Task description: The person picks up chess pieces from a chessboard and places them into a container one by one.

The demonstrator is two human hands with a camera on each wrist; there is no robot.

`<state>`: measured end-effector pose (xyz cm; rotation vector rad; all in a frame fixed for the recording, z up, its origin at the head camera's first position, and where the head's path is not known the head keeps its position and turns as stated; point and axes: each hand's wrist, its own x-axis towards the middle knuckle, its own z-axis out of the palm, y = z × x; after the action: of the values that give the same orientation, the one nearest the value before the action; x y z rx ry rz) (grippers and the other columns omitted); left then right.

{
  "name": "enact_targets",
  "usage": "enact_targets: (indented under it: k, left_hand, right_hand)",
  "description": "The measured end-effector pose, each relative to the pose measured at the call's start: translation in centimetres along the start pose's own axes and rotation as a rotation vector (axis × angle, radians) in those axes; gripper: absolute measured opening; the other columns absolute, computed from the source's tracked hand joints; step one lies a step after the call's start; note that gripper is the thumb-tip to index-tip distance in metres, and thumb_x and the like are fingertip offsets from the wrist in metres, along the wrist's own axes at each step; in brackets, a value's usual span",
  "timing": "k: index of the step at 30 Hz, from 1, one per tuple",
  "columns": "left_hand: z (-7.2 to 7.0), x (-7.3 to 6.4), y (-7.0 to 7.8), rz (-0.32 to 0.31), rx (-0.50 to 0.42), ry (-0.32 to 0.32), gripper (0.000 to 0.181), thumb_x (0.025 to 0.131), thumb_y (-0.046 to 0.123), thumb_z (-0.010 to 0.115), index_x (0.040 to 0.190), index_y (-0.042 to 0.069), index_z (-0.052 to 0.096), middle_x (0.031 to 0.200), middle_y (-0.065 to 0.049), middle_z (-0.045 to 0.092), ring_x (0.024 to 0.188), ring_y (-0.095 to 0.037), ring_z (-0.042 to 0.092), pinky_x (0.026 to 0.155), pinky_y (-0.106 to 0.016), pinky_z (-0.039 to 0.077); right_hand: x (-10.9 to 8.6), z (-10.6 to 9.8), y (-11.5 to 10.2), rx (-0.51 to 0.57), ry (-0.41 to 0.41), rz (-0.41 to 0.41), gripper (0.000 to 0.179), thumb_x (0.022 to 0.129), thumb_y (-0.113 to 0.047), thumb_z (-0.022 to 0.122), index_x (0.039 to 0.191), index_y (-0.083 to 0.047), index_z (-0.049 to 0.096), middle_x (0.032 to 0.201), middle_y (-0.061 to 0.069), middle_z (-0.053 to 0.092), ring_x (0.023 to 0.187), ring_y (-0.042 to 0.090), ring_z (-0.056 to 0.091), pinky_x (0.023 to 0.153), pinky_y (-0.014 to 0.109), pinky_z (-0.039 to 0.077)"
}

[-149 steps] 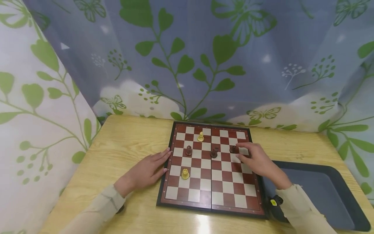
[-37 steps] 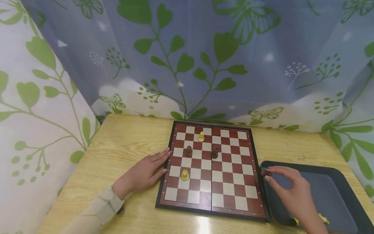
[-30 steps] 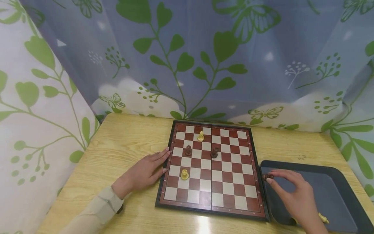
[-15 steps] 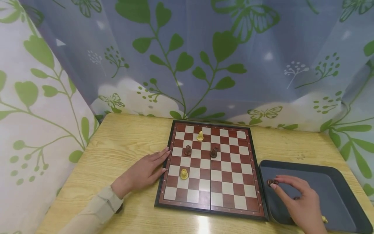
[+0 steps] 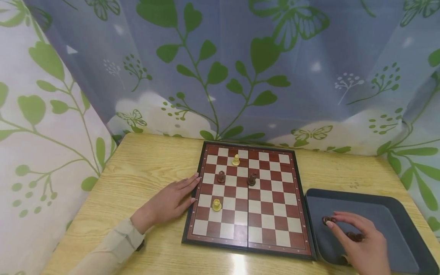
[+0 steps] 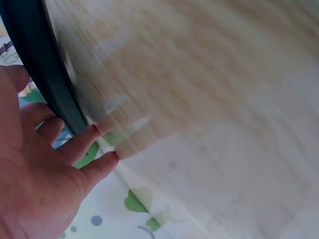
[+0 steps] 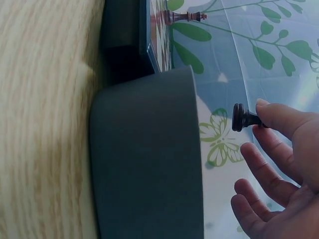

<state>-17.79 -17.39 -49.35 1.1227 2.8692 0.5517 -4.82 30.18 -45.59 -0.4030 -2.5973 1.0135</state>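
In the head view my right hand [image 5: 368, 242] pinches a dark brown chess piece [image 5: 327, 220] between thumb and index finger over the dark tray [image 5: 392, 225]. The right wrist view shows this chess piece [image 7: 240, 117] above the tray wall, its round base facing out; its top is hidden by the fingers. My left hand [image 5: 168, 204] lies on the wooden table, fingertips touching the left edge of the chessboard [image 5: 214, 244]. On the board stand two yellow pieces, a rook [image 5: 216, 205] and a smaller one [image 5: 235, 160], and two dark pieces [image 5: 221, 177].
Another dark piece [image 5: 354, 236] lies in the tray beside my right hand, and something yellowish is partly hidden below it. The tray stands against the board's right edge. A patterned curtain [image 5: 220, 76] hangs behind the table [image 5: 154, 160].
My right hand has taken the dark chess piece off the board's right half and carried it right over the tray, lately moving farther in. The left hand stays at the board's edge.
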Motion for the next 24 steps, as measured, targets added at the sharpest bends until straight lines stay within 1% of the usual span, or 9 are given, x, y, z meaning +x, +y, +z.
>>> enact_targets:
  k: [4, 6, 10, 13, 18, 20, 24]
  left_hand:
    - [0.0, 0.0, 0.1, 0.010, 0.005, 0.014, 0.061, 0.107, 0.034, 0.051, 0.157, 0.003, 0.035, 0.165, -0.012, 0.030, 0.144, -0.038, 0.043, 0.116, -0.057, 0.039]
    - [0.0, 0.0, 0.2, 0.010, 0.003, 0.016, 0.061, 0.106, 0.034, 0.052, 0.157, 0.003, 0.035, 0.165, -0.012, 0.031, 0.144, -0.039, 0.043, 0.116, -0.057, 0.038]
    - [0.1, 0.0, 0.2, 0.009, 0.004, 0.011, 0.062, 0.107, 0.034, 0.051, 0.157, 0.003, 0.035, 0.165, -0.012, 0.031, 0.144, -0.038, 0.043, 0.117, -0.057, 0.038]
    - [0.1, 0.0, 0.2, 0.002, 0.004, 0.006, 0.062, 0.107, 0.035, 0.051, 0.158, 0.004, 0.035, 0.165, -0.011, 0.030, 0.145, -0.037, 0.042, 0.117, -0.056, 0.037]
    - [0.1, 0.1, 0.0, -0.009, 0.005, -0.013, 0.061, 0.108, 0.037, 0.048, 0.158, 0.006, 0.034, 0.166, -0.009, 0.029, 0.146, -0.035, 0.041, 0.118, -0.054, 0.037]
    - [0.1, 0.1, 0.0, -0.011, 0.005, -0.017, 0.061, 0.108, 0.038, 0.047, 0.159, 0.007, 0.033, 0.166, -0.008, 0.029, 0.146, -0.035, 0.041, 0.118, -0.054, 0.037]
    - [0.2, 0.0, 0.0, -0.010, 0.005, -0.012, 0.061, 0.108, 0.038, 0.047, 0.159, 0.007, 0.033, 0.166, -0.009, 0.029, 0.146, -0.036, 0.041, 0.118, -0.055, 0.037]
  right_hand:
    - [-0.1, -0.4, 0.4, -0.017, 0.004, 0.018, 0.020, 0.087, -0.024, 0.083, 0.104, -0.013, 0.079, 0.103, -0.040, 0.055, 0.102, -0.019, 0.041, 0.065, 0.006, 0.047]
    - [-0.2, -0.7, 0.5, -0.032, 0.009, 0.034, 0.021, 0.086, -0.025, 0.084, 0.103, -0.014, 0.079, 0.103, -0.039, 0.055, 0.102, -0.019, 0.040, 0.071, 0.008, 0.045]
    - [-0.3, -0.9, 0.8, -0.055, 0.031, 0.074, 0.021, 0.083, -0.026, 0.087, 0.100, -0.015, 0.080, 0.100, -0.039, 0.055, 0.101, -0.021, 0.038, 0.076, 0.009, 0.041]
    - [-0.4, -1.0, 1.1, -0.056, 0.043, 0.098, 0.021, 0.083, -0.026, 0.086, 0.100, -0.014, 0.080, 0.099, -0.040, 0.054, 0.099, -0.021, 0.039, 0.076, 0.008, 0.041]
    - [-0.6, -1.2, 1.7, -0.040, 0.090, 0.143, 0.021, 0.085, -0.023, 0.085, 0.101, -0.012, 0.080, 0.094, -0.042, 0.054, 0.097, -0.022, 0.041, 0.081, 0.011, 0.038]
    - [-0.7, -1.3, 1.8, -0.032, 0.108, 0.162, 0.020, 0.085, -0.022, 0.085, 0.102, -0.012, 0.080, 0.093, -0.042, 0.054, 0.096, -0.022, 0.042, 0.082, 0.010, 0.039]
    - [-0.9, -1.4, 2.1, -0.039, 0.121, 0.176, 0.021, 0.084, -0.019, 0.085, 0.103, -0.012, 0.081, 0.090, -0.043, 0.053, 0.092, -0.023, 0.044, 0.078, 0.006, 0.039]
